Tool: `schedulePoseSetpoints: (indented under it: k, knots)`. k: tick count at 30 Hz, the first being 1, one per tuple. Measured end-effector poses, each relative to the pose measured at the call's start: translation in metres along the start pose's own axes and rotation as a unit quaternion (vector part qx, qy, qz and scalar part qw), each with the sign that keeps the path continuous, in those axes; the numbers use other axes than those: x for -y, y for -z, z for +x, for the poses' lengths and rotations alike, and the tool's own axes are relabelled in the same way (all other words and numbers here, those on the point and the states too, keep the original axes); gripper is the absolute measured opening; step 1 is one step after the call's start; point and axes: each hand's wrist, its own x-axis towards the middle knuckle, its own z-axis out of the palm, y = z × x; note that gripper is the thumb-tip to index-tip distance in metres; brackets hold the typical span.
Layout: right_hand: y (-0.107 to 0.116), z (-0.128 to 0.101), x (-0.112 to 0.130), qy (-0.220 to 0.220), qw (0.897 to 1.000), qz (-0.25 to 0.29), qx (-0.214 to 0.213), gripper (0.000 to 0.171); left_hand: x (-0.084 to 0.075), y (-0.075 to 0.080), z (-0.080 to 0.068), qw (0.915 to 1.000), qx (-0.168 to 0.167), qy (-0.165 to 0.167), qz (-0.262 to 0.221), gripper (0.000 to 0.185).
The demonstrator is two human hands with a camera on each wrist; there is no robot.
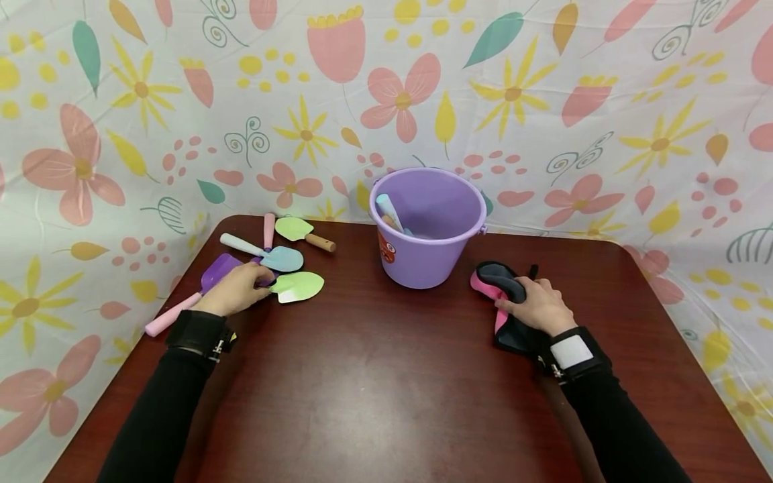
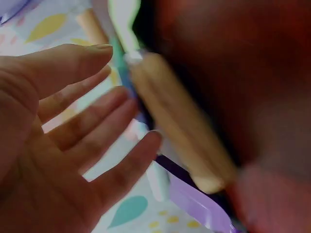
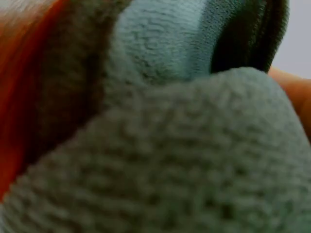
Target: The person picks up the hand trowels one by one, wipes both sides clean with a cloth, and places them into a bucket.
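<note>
My left hand (image 1: 235,290) is at the left group of garden tools, over the handle end of a light-green trowel (image 1: 297,287). In the left wrist view the fingers are loosely spread, and the fingertips lie right beside its wooden handle (image 2: 180,121). On the right, my right hand (image 1: 540,305) grips a black and pink soft fabric piece (image 1: 513,339) with a grey inside, thumb on the near side. Grey textured cloth (image 3: 160,160) fills most of the right wrist view, hiding nearly all of that hand.
A purple bucket (image 1: 410,265) stands at the back middle, a light-blue handle (image 1: 389,211) leaning inside. Around my left hand lie a blue trowel (image 1: 284,259), another green trowel (image 1: 293,229), a purple scoop (image 1: 219,270) and a pink handle (image 1: 269,231). Flowered cloth (image 1: 241,134) hangs behind the table.
</note>
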Motion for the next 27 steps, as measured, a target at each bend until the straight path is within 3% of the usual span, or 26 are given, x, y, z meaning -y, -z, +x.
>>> schedulePoseSetpoints:
  k: [3, 7, 14, 24, 27]
  knots:
    - [-0.002, 0.000, -0.001, -0.004, 1.000, 0.001, -0.004, 0.072, 0.002, -0.005, -0.010, 0.9993, -0.023, 0.014, 0.025, 0.024]
    - [-0.005, 0.002, -0.002, -0.007, 1.000, -0.001, -0.014, 0.064, 0.005, -0.013, -0.017, 0.9967, -0.026, 0.040, 0.065, 0.030]
    - [-0.009, 0.005, -0.004, 0.010, 0.999, -0.017, -0.028, 0.062, 0.013, -0.026, -0.018, 0.9883, -0.031, 0.029, 0.146, 0.037]
    - [-0.001, 0.000, -0.012, 0.038, 0.998, -0.024, -0.037, 0.049, 0.020, -0.036, -0.016, 0.9911, -0.071, -0.033, 0.108, 0.024]
    - [0.006, -0.005, -0.014, 0.044, 0.998, -0.022, -0.032, 0.049, 0.019, -0.034, -0.017, 0.9910, -0.081, -0.034, 0.101, 0.022]
